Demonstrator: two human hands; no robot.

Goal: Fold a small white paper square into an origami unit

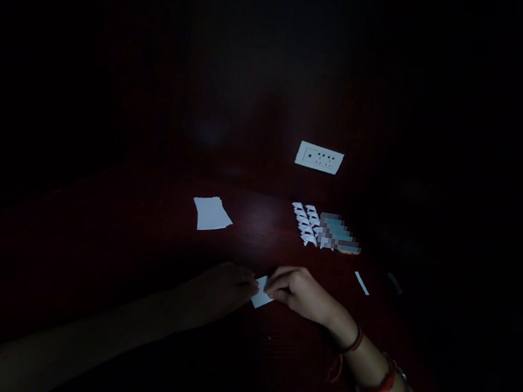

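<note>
A small white piece of paper (262, 296) lies between my hands, low over the dark red table. My left hand (231, 286), in shadow, pinches its left edge. On the right edge, the fingers of my right hand (296, 290) are closed on the same paper; that wrist wears red cords and bracelets. Whether the paper is folded is hard to tell in the dim light. Farther off, a stack of white paper sheets (212, 215) lies to the left. To the right, small folded paper pieces (304, 222) stand in rows.
A phone-like object (339, 234), blurred out, lies beside the folded pieces. A narrow white paper strip (362, 283) and a dimmer strip (394, 283) are at the right. A white socket panel (319, 157) is on the wall behind the table (153, 226). The surroundings are very dark.
</note>
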